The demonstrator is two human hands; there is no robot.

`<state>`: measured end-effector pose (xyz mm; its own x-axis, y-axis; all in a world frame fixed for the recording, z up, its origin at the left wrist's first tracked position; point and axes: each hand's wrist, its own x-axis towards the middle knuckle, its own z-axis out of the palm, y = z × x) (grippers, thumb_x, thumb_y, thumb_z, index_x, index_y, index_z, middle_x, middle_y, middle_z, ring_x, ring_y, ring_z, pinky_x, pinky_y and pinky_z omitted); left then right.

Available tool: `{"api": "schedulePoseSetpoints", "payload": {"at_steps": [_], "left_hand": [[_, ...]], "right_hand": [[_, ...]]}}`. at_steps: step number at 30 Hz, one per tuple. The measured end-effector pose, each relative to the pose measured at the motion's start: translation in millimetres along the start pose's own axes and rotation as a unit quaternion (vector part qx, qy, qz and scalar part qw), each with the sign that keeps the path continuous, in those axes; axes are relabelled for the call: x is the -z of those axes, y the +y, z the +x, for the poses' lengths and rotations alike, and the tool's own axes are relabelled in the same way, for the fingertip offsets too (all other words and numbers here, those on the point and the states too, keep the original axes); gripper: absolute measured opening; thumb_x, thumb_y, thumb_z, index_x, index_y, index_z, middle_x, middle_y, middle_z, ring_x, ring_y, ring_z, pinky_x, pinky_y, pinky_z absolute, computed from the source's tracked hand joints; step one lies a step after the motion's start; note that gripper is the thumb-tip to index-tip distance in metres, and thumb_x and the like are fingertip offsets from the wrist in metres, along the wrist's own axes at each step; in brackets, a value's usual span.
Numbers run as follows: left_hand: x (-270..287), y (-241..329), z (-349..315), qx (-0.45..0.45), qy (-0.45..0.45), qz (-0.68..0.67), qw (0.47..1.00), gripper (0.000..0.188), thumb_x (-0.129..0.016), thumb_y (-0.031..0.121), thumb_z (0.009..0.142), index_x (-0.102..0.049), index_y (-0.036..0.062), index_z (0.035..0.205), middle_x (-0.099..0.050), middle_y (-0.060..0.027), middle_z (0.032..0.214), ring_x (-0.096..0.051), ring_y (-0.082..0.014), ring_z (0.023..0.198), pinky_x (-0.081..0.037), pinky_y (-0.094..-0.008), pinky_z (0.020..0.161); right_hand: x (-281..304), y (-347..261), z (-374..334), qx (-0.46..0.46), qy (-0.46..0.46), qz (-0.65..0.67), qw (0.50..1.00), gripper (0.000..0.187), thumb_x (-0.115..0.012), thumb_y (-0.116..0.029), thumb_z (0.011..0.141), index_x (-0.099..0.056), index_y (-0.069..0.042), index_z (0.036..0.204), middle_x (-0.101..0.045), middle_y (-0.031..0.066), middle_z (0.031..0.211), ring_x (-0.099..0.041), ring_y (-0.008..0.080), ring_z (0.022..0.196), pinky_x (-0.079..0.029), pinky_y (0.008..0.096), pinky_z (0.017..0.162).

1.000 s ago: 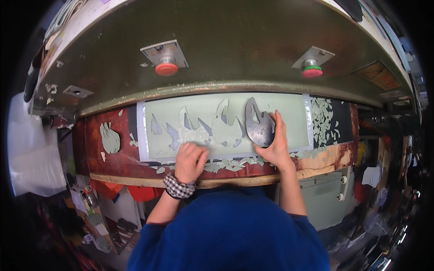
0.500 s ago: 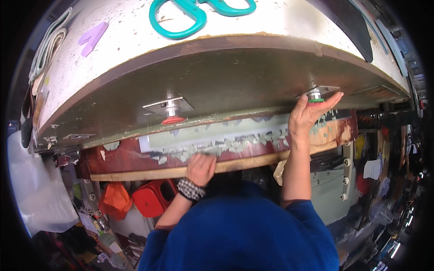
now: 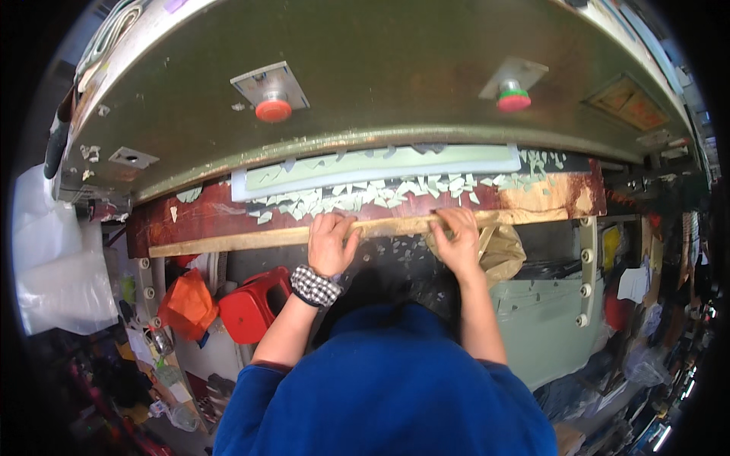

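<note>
My left hand [image 3: 331, 243], with a checked scrunchie [image 3: 317, 286] round its wrist, is closed over the pale front edge of a dark red wooden board [image 3: 186, 222]. My right hand [image 3: 460, 242] grips the same edge further right, fingers on top and thumb in front. Beyond my fingers, many pale green scraps [image 3: 372, 194] lie scattered on the board. Behind them a long pale green sheet [image 3: 380, 161] on a whitish backing lies partly under the machine's overhanging front.
On the dark green machine front [image 3: 395, 83] are a red push button [image 3: 274, 108] and a red one with a green ring [image 3: 513, 99]. Below the board are a red plastic stool [image 3: 247, 311], an orange bag [image 3: 188, 304] and a brown bag [image 3: 502, 251]. Clear plastic sheeting [image 3: 61, 258] hangs at left.
My right hand has come down from beneath the green-ringed button to the board's edge. My left hand stays at that edge. The view has shifted; the teal scissors handles are out of sight.
</note>
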<state>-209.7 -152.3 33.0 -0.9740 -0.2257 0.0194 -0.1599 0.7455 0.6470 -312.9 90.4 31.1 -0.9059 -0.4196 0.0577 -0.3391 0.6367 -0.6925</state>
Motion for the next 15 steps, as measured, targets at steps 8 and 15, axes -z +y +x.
{"api": "schedulePoseSetpoints", "payload": {"at_steps": [8, 15], "left_hand": [[14.8, 15.4, -36.9, 0.029, -0.055, 0.015, 0.998, 0.024, -0.074, 0.015, 0.074, -0.068, 0.0023, 0.094, -0.058, -0.0101, 0.087, -0.054, -0.0302, 0.088, -0.045, -0.0398, 0.079], [18.9, 47.5, -40.7, 0.000, -0.045, -0.074, 0.996, 0.013, -0.069, 0.007, 0.079, -0.068, 0.0018, 0.091, -0.061, -0.0121, 0.075, -0.059, -0.0310, 0.074, -0.048, -0.0398, 0.066]], "right_hand": [[17.8, -24.3, -10.4, 0.005, -0.007, 0.019, 1.000, 0.020, -0.070, -0.005, 0.075, -0.067, 0.000, 0.094, -0.066, 0.0153, 0.096, -0.059, 0.0339, 0.097, -0.043, 0.0436, 0.092], [8.4, -32.9, 32.1, 0.042, 0.006, -0.056, 0.998, 0.084, -0.084, -0.012, 0.059, -0.046, -0.003, 0.133, -0.042, 0.0237, 0.132, -0.038, 0.0433, 0.122, -0.039, 0.0472, 0.100]]}}
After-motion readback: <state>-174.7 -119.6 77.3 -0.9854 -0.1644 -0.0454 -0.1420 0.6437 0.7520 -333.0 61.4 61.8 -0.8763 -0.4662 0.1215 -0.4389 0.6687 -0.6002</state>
